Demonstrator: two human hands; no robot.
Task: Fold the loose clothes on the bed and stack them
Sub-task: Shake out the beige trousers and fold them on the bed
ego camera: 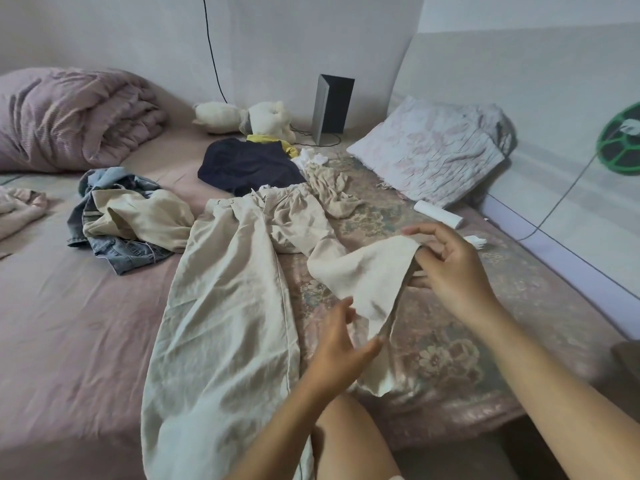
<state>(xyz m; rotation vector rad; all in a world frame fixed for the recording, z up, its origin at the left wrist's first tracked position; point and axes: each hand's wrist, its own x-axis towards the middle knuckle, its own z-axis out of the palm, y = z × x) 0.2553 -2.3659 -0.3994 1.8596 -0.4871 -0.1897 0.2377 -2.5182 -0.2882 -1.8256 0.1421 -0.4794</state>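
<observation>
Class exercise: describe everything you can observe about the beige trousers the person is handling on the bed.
The beige trousers look like light, creased linen or cotton, with a gathered waistband at the far end. One leg lies flat and long toward the camera, across the pink sheet and the floral mat. The other leg is bent toward the person and lifted at its hem: the right hand pinches its far corner, the left hand holds its near edge. Its waistband touches the navy garment.

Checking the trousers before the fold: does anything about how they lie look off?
Yes. One leg of the beige trousers lies flat, but the other is bunched and twisted, its end lifted off the bed between the left hand and right hand.
</observation>
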